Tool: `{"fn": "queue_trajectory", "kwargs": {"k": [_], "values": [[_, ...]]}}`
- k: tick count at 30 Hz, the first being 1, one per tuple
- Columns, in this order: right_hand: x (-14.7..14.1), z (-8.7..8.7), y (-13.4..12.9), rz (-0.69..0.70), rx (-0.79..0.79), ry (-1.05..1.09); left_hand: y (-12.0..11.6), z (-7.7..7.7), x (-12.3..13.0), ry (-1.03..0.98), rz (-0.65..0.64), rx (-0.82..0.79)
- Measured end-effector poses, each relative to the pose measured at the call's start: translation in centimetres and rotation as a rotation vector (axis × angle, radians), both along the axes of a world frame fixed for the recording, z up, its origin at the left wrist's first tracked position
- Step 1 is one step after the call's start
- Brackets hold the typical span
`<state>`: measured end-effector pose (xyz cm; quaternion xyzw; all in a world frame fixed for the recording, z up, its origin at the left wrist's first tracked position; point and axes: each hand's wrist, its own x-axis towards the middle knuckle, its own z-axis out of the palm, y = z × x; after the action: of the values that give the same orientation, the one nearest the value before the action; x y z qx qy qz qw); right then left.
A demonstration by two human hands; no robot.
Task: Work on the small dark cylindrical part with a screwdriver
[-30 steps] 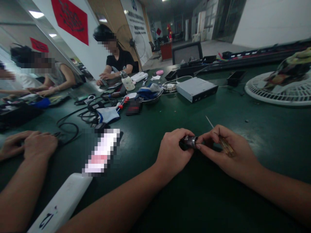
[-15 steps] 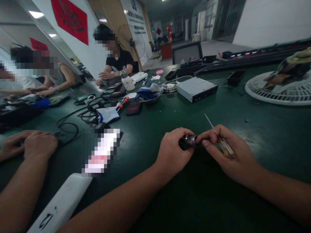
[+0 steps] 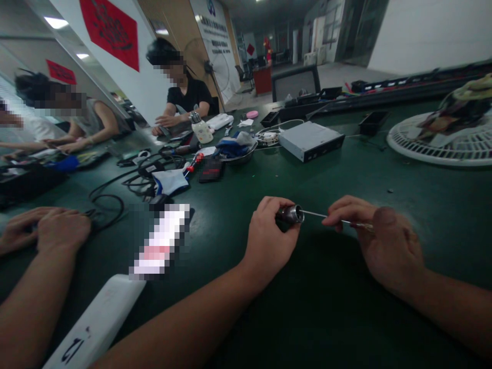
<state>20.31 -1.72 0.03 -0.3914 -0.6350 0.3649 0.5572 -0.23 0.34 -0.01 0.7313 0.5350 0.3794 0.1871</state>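
Two grips: dark metallic cylinder (image 3: 287, 214) in left hand (image 3: 269, 236), open end toward right, seemingly for access by thin silver-shafted tool (image 3: 359, 225) in right hand (image 3: 388, 251).

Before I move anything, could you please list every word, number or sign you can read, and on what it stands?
Perhaps "12", handwritten: white object.
Wall lettering: too blurred.
Red posters: characters unclear.
Bright screen: pixelated, unreadable.
Dark item: red marking, unreadable.
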Motion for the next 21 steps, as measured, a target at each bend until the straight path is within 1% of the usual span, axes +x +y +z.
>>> {"fn": "queue_trajectory", "kwargs": {"k": [3,6,10,14,16,21], "values": [[-0.10,0.09,0.12,0.036,-0.020,-0.033,0.02,-0.02,-0.01,-0.004,-0.023,-0.005],[-0.13,0.12,0.27,0.021,-0.036,-0.054,0.03,-0.01,0.03,-0.016,-0.034,0.000],[-0.03,-0.05,0.42,0.017,-0.029,-0.053,0.04,0.11,0.14,-0.024,-0.019,-0.007],[0.07,-0.30,0.39,0.090,0.009,-0.020,0.07,0.19,0.16,-0.032,-0.023,-0.016],[0.02,-0.30,0.33,0.106,0.018,0.005,0.09,0.16,0.12,-0.037,-0.036,-0.014],[-0.21,0.04,0.27,0.046,0.026,-0.012,0.08,0.07,0.13,-0.018,-0.053,0.007]]}}
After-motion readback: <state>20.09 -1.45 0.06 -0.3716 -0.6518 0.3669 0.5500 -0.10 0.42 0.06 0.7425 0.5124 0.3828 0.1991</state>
